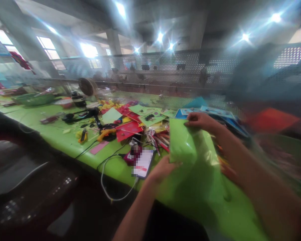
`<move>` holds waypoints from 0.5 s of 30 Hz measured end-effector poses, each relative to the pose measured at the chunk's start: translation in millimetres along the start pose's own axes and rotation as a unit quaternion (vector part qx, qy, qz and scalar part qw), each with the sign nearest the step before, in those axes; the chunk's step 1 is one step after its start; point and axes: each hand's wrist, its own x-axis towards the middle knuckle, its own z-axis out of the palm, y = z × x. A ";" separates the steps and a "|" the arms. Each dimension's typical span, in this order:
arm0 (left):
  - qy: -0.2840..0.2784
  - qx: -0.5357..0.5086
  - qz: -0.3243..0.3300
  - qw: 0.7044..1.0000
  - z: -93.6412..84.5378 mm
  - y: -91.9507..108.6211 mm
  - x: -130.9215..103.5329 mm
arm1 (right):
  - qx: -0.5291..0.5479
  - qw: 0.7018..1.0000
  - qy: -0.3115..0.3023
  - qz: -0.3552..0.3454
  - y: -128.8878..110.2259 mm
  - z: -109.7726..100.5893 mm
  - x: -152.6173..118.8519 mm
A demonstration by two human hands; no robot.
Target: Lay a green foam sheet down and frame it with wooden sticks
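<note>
A light green sheet (182, 142), partly under shiny clear plastic, is held up over the green-covered table (125, 172). My right hand (199, 121) pinches its top edge near the upper right corner. My left hand (165, 167) is closed on its lower left edge, fingers partly hidden by the sheet. Just left of my left hand lies a phone (145, 163) with a lit screen and a white cable (104, 187) plugged in. Behind the sheet are blue printed cards (182, 113).
Red card (127, 130), green cards (152, 117), yellow scissors (107, 134) and black cables lie left of the sheet. Farther left are a fan (87, 87) and a green basin (35, 99). A perforated metal screen (150, 72) runs behind. A brown chair (37, 190) stands lower left.
</note>
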 end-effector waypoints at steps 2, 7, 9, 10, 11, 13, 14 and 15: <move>0.005 -0.013 -0.014 1.000 -1.2 -1.6 2.5 | 0.024 1.000 0.014 0.003 -1.5 -7.0 -1.8; 0.012 -0.045 -0.038 0.998 -3.2 -8.7 10.3 | -0.041 0.996 0.066 -0.037 -2.1 -14.8 -1.1; 0.013 -0.052 -0.038 0.998 -3.6 -10.8 12.3 | -0.099 0.987 0.103 -0.073 -1.8 -15.2 -1.6; 0.013 -0.057 -0.038 0.998 -3.8 -11.2 13.0 | -0.127 0.980 0.124 -0.091 -1.6 -15.4 -2.4; 0.014 -0.061 -0.037 0.997 -4.0 -11.1 13.4 | -0.154 0.972 0.142 -0.105 -1.3 -15.6 -3.4; 0.017 -0.065 -0.039 0.997 -4.2 -9.9 14.1 | -0.208 0.956 0.168 -0.118 -0.3 -16.4 -5.6; 0.018 -0.065 -0.042 0.997 -4.2 -9.0 14.3 | -0.233 0.949 0.177 -0.121 0.4 -16.9 -6.6; 0.019 -0.064 -0.044 0.997 -4.2 -8.2 14.4 | -0.256 0.941 0.185 -0.123 1.2 -17.3 -7.4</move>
